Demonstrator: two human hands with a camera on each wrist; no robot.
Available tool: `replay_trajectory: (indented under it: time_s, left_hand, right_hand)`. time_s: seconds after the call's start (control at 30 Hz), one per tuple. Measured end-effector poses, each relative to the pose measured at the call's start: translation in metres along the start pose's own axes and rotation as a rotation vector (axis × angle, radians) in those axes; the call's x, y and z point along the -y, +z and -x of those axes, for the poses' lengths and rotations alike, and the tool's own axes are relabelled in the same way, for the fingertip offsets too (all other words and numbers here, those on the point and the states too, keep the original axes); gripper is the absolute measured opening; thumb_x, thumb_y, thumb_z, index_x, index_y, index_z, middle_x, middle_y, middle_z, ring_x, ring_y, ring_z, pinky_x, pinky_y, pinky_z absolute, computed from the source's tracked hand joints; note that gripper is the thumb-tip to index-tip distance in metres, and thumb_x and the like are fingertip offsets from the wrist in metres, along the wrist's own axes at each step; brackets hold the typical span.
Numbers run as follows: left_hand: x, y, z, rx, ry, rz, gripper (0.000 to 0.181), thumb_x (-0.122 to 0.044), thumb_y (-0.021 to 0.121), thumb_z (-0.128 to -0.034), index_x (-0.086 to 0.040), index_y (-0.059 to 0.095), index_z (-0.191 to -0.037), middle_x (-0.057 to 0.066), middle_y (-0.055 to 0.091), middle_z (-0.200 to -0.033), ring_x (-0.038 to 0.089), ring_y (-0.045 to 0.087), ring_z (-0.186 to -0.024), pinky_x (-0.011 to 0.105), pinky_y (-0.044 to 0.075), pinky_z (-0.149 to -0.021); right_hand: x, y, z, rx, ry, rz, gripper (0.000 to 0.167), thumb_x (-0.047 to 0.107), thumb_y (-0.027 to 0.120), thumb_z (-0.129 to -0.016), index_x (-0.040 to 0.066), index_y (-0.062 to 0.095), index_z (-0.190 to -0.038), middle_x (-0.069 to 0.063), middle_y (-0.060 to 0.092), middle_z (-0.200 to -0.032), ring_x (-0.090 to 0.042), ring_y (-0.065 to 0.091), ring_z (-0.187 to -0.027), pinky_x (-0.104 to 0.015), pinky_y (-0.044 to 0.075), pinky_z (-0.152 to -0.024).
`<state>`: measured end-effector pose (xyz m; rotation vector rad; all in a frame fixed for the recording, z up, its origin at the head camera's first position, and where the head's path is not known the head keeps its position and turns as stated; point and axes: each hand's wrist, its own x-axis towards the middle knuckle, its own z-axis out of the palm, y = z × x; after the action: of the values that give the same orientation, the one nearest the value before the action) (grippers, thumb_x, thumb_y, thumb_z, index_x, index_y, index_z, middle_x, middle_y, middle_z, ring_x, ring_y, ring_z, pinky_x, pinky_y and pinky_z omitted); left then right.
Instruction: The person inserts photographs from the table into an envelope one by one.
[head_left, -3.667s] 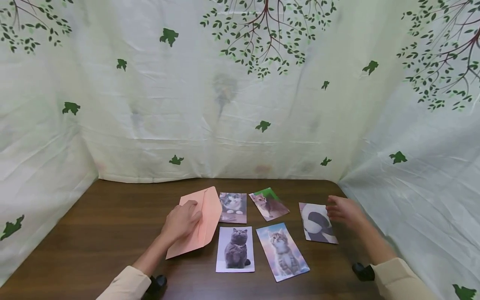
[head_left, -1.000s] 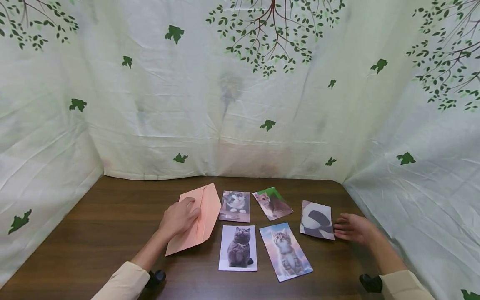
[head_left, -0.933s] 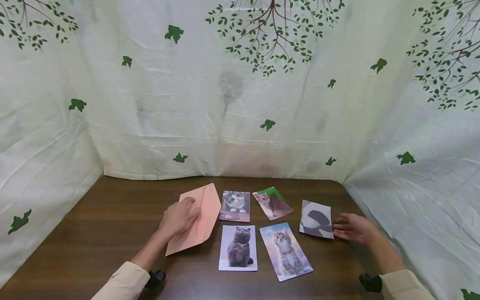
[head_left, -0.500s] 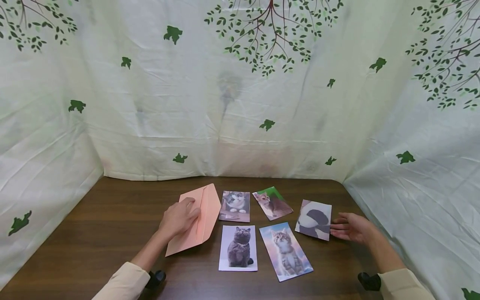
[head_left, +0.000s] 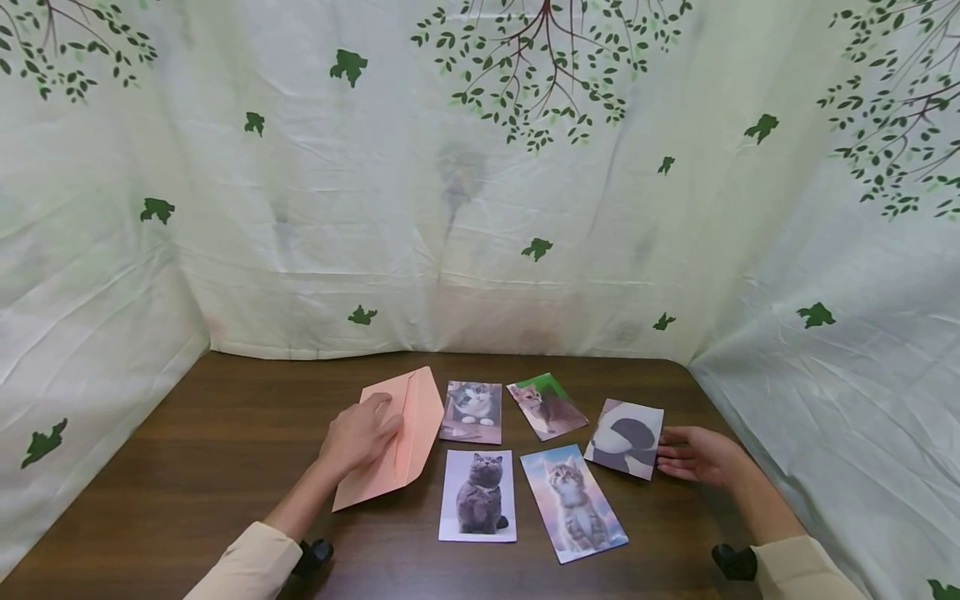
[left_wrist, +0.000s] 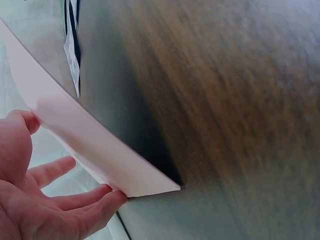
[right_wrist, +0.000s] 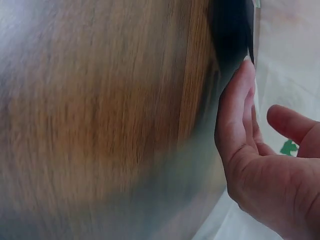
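My left hand (head_left: 362,435) holds a pink paper envelope (head_left: 418,433), tilted on the table at the left of the cards. The left wrist view shows the envelope (left_wrist: 95,140) standing partly off the wood, with the fingertips against it. My right hand (head_left: 697,455) lies sideways at the right edge of a grey and white picture card (head_left: 624,437), its fingertips touching or nearly touching that edge. In the right wrist view the right hand (right_wrist: 250,150) has straight fingers and the thumb apart.
Beside the envelope lie several cat picture cards: a grey-and-white cat card (head_left: 471,412), a green-cornered cat card (head_left: 546,406), a grey cat card (head_left: 477,497) and a striped kitten card (head_left: 573,503). A brown table (head_left: 225,467) meets a white leaf-print curtain (head_left: 300,233).
The grey and white card has slid left toward the kitten card, and my right hand has followed it, after first moving down to its right edge. My left hand stays with the envelope.
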<state>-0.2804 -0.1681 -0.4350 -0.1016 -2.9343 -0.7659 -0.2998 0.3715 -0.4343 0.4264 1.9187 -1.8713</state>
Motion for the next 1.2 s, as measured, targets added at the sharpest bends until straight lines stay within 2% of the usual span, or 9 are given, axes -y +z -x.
replay_trajectory:
  time_s: [0.17,0.4,0.6,0.7,0.9,1.07,1.2]
  left_hand:
    - [0.001,0.0,0.0,-0.021,0.022,0.001,0.049,-0.028,0.052,-0.0964,-0.001,0.058,-0.136,0.023,0.067,-0.127,0.046,0.063,-0.112,0.06,0.048,-0.094]
    - [0.002,0.002,-0.001,-0.026,0.025,0.002,0.048,-0.027,0.051,-0.0961,-0.001,0.059,-0.136,0.023,0.068,-0.126,0.045,0.063,-0.112,0.06,0.048,-0.094]
    - [0.002,0.002,-0.001,-0.033,0.034,0.0,0.047,-0.027,0.052,-0.0958,-0.001,0.06,-0.134,0.022,0.068,-0.126,0.045,0.063,-0.113,0.06,0.048,-0.094]
    - [0.002,0.002,-0.001,-0.032,0.036,-0.003,0.047,-0.027,0.051,-0.096,-0.001,0.06,-0.135,0.022,0.067,-0.128,0.046,0.063,-0.114,0.061,0.048,-0.094]
    - [0.002,0.002,0.0,-0.029,0.041,-0.005,0.049,-0.026,0.051,-0.0965,-0.001,0.058,-0.138,0.024,0.066,-0.13,0.047,0.063,-0.114,0.062,0.048,-0.094]
    - [0.003,0.003,0.0,-0.036,0.049,-0.014,0.048,-0.027,0.051,-0.0965,-0.001,0.059,-0.136,0.023,0.067,-0.128,0.046,0.063,-0.113,0.062,0.048,-0.094]
    - [0.003,0.003,0.0,-0.03,0.049,-0.025,0.047,-0.027,0.051,-0.0966,-0.001,0.06,-0.135,0.022,0.066,-0.13,0.046,0.062,-0.114,0.061,0.047,-0.095]
  right_hand:
    - [0.001,0.007,-0.002,-0.017,-0.015,0.016,0.048,0.019,0.044,-0.106,-0.011,0.036,-0.143,-0.007,0.066,-0.099,-0.019,0.066,-0.089,-0.034,0.059,-0.084]
    - [0.001,0.011,-0.002,-0.067,-0.03,-0.016,0.043,0.013,0.052,-0.103,-0.012,0.046,-0.138,-0.01,0.067,-0.098,-0.019,0.069,-0.085,-0.035,0.06,-0.083]
    - [0.002,0.012,-0.001,-0.084,-0.023,-0.046,0.047,0.01,0.054,-0.102,-0.014,0.045,-0.141,-0.007,0.07,-0.094,-0.019,0.071,-0.084,-0.037,0.06,-0.084]
    - [0.0,0.011,-0.001,-0.06,-0.037,-0.038,0.04,0.011,0.054,-0.102,-0.012,0.053,-0.134,-0.006,0.07,-0.095,-0.018,0.07,-0.086,-0.036,0.06,-0.084]
    - [-0.001,0.012,-0.003,-0.051,-0.053,-0.052,0.02,0.014,0.057,-0.101,0.001,0.07,-0.109,-0.005,0.07,-0.095,-0.018,0.07,-0.086,-0.036,0.06,-0.083]
    - [0.0,0.013,-0.004,-0.043,-0.054,-0.086,0.021,0.009,0.056,-0.101,0.007,0.075,-0.092,-0.005,0.07,-0.091,-0.018,0.071,-0.083,-0.034,0.061,-0.081]
    - [0.002,0.012,-0.004,-0.016,-0.07,-0.114,0.022,0.003,0.055,-0.1,0.005,0.073,-0.088,-0.006,0.071,-0.089,-0.018,0.073,-0.08,-0.031,0.061,-0.078]
